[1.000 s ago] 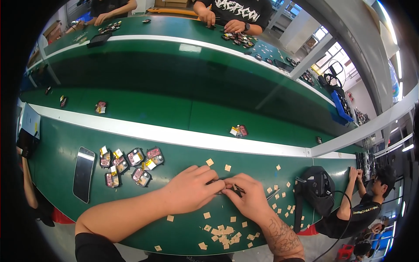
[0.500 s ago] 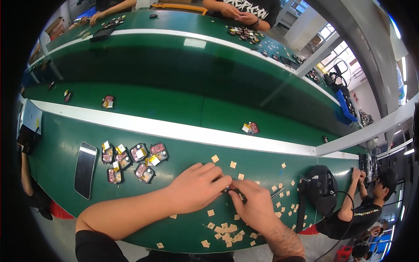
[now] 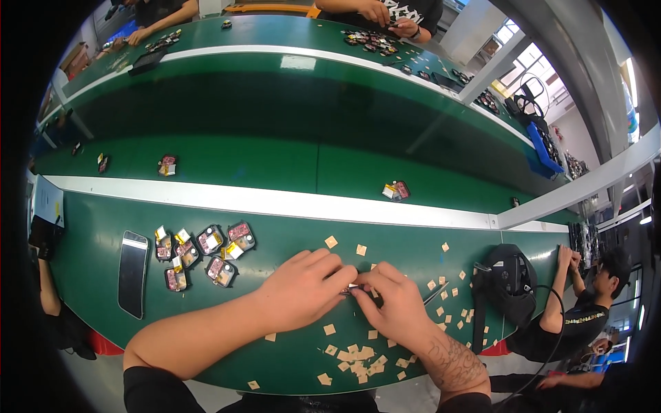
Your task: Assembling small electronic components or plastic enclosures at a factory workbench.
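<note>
Both hands meet over the green table (image 3: pixel 289 258) and pinch a small dark device case (image 3: pixel 354 290) between them, most of it covered by fingers. My left hand (image 3: pixel 306 288) closes on its left side. From the right, the thumb and fingers of my right hand (image 3: pixel 391 299) grip it. Left of my hands lie several open black device cases (image 3: pixel 221 272) with pink circuit boards and silver-and-yellow battery packs. Small tan square pads (image 3: pixel 358 354) are scattered around and below my right hand, some heaped near the table edge. Metal tweezers (image 3: pixel 435 294) rest just beyond that hand.
A black phone (image 3: pixel 133 275) lies at the left and a black bag (image 3: pixel 508 282) at the right. Behind a white rail (image 3: pixel 268 203), a lower green belt carries a few device cases (image 3: pixel 396 191). Co-workers sit across and at the right (image 3: pixel 585 316).
My hands, still together on the device case, have shifted slightly left and the case shows a little more between the fingers. The co-worker opposite has moved their hands apart.
</note>
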`<state>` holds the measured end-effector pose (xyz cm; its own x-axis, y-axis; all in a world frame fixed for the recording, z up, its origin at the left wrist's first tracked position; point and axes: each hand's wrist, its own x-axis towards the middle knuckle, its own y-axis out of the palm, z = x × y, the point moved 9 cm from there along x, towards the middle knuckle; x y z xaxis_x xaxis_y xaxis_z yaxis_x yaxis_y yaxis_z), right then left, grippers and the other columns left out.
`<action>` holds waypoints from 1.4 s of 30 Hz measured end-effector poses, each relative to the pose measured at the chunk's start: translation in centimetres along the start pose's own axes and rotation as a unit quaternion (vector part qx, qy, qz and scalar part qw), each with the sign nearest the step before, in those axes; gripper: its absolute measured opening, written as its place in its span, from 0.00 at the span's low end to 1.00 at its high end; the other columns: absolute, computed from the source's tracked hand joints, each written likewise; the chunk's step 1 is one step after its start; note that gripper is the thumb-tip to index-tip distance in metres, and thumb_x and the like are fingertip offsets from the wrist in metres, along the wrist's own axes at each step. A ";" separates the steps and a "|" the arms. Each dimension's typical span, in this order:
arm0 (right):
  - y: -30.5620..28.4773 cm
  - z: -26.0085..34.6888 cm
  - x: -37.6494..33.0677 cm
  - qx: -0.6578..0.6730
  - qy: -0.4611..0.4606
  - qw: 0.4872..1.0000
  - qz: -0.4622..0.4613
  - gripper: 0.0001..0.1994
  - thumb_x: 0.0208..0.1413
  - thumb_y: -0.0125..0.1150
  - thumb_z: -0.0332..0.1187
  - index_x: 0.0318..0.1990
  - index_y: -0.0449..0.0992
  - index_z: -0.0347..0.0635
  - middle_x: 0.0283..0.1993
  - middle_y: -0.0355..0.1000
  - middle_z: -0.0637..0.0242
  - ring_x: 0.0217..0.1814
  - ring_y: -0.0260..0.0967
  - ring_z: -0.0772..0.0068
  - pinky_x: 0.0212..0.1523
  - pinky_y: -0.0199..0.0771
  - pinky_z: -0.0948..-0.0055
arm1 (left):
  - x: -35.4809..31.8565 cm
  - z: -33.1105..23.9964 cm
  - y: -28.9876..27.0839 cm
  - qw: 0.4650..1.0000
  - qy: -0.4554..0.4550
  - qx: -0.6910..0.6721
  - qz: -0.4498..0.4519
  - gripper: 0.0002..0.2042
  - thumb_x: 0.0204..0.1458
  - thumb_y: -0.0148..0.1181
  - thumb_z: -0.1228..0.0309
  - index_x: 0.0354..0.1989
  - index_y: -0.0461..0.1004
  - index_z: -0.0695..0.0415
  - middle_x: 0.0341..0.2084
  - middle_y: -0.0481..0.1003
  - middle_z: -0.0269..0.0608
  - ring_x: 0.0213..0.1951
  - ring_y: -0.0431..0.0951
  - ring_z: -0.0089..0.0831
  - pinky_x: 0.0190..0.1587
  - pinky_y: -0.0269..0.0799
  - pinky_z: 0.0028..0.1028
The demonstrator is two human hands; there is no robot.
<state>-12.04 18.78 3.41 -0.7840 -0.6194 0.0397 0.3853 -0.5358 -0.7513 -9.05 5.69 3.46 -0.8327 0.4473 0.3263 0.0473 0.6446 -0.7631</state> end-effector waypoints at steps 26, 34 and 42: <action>-1.8 -1.0 1.3 0.109 -0.008 0.994 -0.027 0.11 0.62 0.69 0.25 0.50 0.79 0.38 0.36 0.77 0.61 0.33 0.78 0.60 0.35 0.78 0.66 | 0.6 -0.8 -2.0 0.997 0.046 0.018 -0.058 0.19 0.45 0.75 0.74 0.46 0.77 0.55 0.44 0.79 0.40 0.43 0.81 0.42 0.43 0.77 0.39; -0.3 -2.8 0.6 0.286 0.062 0.956 -0.007 0.06 0.65 0.66 0.22 0.47 0.80 0.37 0.29 0.69 0.80 0.27 0.55 0.93 0.25 0.55 0.81 | 0.8 -2.1 -2.1 0.989 0.109 0.015 -0.098 0.20 0.42 0.77 0.76 0.45 0.79 0.56 0.45 0.81 0.42 0.38 0.82 0.44 0.38 0.76 0.39; -2.5 -0.4 0.3 0.131 -0.041 0.980 -0.143 0.09 0.62 0.68 0.29 0.45 0.73 0.42 0.43 0.70 0.58 0.39 0.76 0.49 0.37 0.76 0.58 | 0.2 -2.1 -2.2 0.990 0.091 0.036 -0.097 0.23 0.38 0.79 0.76 0.46 0.78 0.55 0.42 0.80 0.44 0.40 0.81 0.46 0.41 0.75 0.42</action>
<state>-13.48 20.16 5.06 -0.8402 -0.4609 0.2856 0.2758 -0.8168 -0.5067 -8.16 5.61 6.37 -0.7090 0.4271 0.5611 -0.1496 0.6865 -0.7116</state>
